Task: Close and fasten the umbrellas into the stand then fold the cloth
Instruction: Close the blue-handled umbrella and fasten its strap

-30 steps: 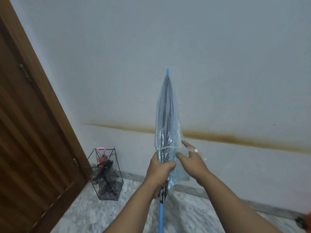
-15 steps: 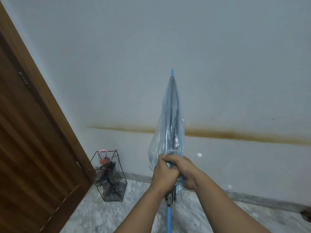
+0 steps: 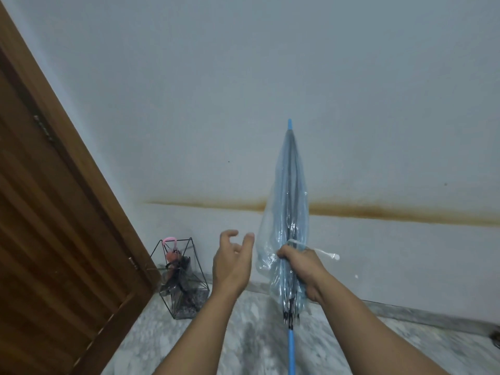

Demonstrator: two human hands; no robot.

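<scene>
We see the clear umbrella point(image 3: 290, 212) held nearly upright, blue tip up toward the wall point(image 3: 270, 77), blue shaft running down and out of view. Open floor point(image 3: 243, 334) lies below; the wire stand point(image 3: 180, 280) sits left by the door point(image 3: 54, 212). Our right hand point(image 3: 303, 269) clenches its bundled canopy; our left hand point(image 3: 232, 262) hovers released just beside it.
</scene>
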